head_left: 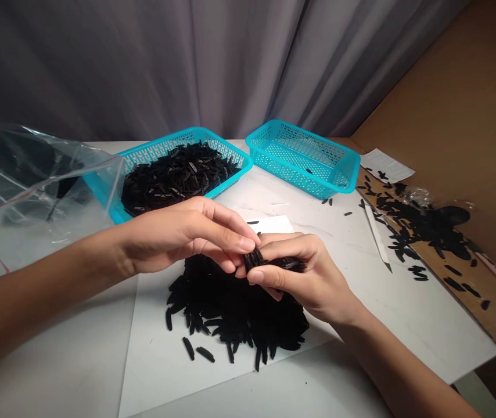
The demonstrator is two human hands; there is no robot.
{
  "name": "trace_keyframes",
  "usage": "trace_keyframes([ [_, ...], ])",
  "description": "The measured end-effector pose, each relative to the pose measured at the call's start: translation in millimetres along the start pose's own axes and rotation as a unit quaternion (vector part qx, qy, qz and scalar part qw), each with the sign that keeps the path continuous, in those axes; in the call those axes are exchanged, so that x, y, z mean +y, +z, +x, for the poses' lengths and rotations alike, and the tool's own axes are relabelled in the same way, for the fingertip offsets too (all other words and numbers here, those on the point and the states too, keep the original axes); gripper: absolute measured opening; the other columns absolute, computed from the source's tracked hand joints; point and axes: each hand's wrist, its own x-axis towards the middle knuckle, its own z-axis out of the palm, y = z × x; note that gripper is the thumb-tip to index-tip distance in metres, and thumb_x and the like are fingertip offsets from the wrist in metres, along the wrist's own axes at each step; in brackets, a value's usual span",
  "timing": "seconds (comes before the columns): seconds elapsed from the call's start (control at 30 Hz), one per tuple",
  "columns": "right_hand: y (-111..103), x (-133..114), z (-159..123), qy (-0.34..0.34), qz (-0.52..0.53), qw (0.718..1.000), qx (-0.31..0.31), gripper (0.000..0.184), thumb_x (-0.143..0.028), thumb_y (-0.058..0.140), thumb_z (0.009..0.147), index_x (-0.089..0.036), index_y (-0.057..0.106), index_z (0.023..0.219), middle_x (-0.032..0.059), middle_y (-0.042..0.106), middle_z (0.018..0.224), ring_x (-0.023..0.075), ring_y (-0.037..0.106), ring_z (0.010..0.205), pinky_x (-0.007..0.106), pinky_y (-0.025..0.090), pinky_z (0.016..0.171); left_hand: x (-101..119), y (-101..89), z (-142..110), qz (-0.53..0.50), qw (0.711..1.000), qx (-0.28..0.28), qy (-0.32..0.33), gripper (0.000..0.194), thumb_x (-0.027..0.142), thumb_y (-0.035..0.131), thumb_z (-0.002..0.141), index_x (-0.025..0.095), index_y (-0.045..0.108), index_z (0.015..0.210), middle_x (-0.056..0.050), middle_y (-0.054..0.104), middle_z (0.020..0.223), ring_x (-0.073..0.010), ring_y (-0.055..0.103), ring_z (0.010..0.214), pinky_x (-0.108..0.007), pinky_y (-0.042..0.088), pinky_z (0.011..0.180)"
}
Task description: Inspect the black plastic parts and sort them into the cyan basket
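My left hand (200, 235) pinches the near end of a small bundle of black elongated pieces (254, 261) between thumb and fingertips. My right hand (302, 270) is closed around the same bundle, its thumb pressing from below; more of the pieces show in its palm. The hands meet above a large heap of similar black pieces (239, 313), which lies on a white sheet (156, 371). A few loose pieces lie at the heap's near edge. Their exact kind is too small and dark to make out.
A blue basket (226, 188) full of black pieces stands at the back left, beside a clear plastic bag (34, 197). Another blue basket (304, 174) holds a tiny dark piece. Scattered black pieces (435, 226) and a white pen-like tool (375, 232) lie right, near a cardboard wall (461, 128).
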Motion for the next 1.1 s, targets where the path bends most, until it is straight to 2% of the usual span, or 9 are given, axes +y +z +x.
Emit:
trace_keyframes([
  [0.13, 2, 0, 1, -0.023, 0.011, 1.0, 0.012, 0.008, -0.021, 0.081, 0.083, -0.017, 0.081, 0.076, 0.0006, 0.063, 0.064, 0.0093, 0.05, 0.049, 0.024, 0.037, 0.044, 1, -0.4, 0, -0.015, 1.0, -0.018, -0.01, 0.004, 0.026, 0.079, 0.078, 0.024, 0.082, 0.077, -0.003, 0.076, 0.073, -0.0127, 0.068, 0.061, -0.018, 0.056, 0.061],
  [0.27, 2, 6, 3, -0.061, 0.035, 0.998, 0.009, 0.004, -0.017, 0.08, 0.083, -0.015, 0.083, 0.082, 0.0022, 0.066, 0.068, 0.0075, 0.051, 0.048, 0.022, 0.039, 0.042, 3, 0.0, -1, -0.038, 0.998, -0.042, -0.035, 0.007, 0.019, 0.077, 0.082, 0.021, 0.081, 0.077, 0.001, 0.075, 0.072, -0.0066, 0.067, 0.064, -0.01, 0.053, 0.062],
  [0.47, 2, 10, 1, -0.063, 0.042, 0.997, 0.004, 0.006, -0.014, 0.078, 0.084, -0.016, 0.083, 0.084, 0.0044, 0.071, 0.076, 0.0061, 0.051, 0.049, 0.02, 0.04, 0.043, 3, -1.4, -1, -0.05, 0.996, -0.067, -0.02, 0.009, 0.017, 0.074, 0.086, 0.02, 0.081, 0.081, 0.003, 0.075, 0.073, -0.0041, 0.066, 0.067, -0.006, 0.05, 0.063],
  [0.63, 1, 8, -1, -0.033, 0.035, 0.999, 0.008, 0.009, -0.016, 0.077, 0.086, -0.015, 0.081, 0.079, 0.0062, 0.072, 0.08, 0.007, 0.052, 0.052, 0.02, 0.041, 0.044, 1, -6.5, 0, -0.014, 0.998, -0.056, 0.004, 0.005, 0.02, 0.076, 0.085, 0.022, 0.081, 0.085, 0.003, 0.075, 0.076, -0.0051, 0.066, 0.07, -0.008, 0.051, 0.066],
  [0.77, 3, 7, 1, 0.007, 0.066, 0.998, 0.011, 0.012, -0.021, 0.078, 0.086, -0.015, 0.08, 0.076, 0.0044, 0.07, 0.078, 0.0058, 0.05, 0.051, 0.02, 0.039, 0.044, 1, -8.6, 0, 0.032, 0.998, -0.043, 0.017, 0.005, 0.026, 0.077, 0.085, 0.022, 0.08, 0.085, 0.002, 0.073, 0.074, -0.006, 0.064, 0.071, -0.01, 0.049, 0.065],
  [0.9, 3, 7, 3, 0.073, 0.136, 0.988, 0.017, 0.013, -0.026, 0.078, 0.086, -0.015, 0.081, 0.081, 0.0004, 0.063, 0.067, 0.0039, 0.047, 0.048, 0.018, 0.033, 0.042, 1, -8.6, 2, 0.08, 0.996, -0.018, 0.045, 0.012, 0.031, 0.074, 0.089, 0.022, 0.08, 0.086, 0.001, 0.073, 0.078, -0.0071, 0.063, 0.074, -0.012, 0.05, 0.067],
  [1.1, 2, 7, 4, 0.13, 0.182, 0.974, 0.035, 0.014, -0.027, 0.079, 0.086, -0.014, 0.082, 0.085, -0.0007, 0.061, 0.067, 0.0021, 0.044, 0.048, 0.017, 0.027, 0.042, -1, -10.4, 7, 0.108, 0.99, 0.052, 0.08, 0.02, 0.036, 0.065, 0.095, 0.022, 0.079, 0.093, -0.001, 0.074, 0.086, -0.0112, 0.067, 0.08, -0.017, 0.055, 0.07],
])
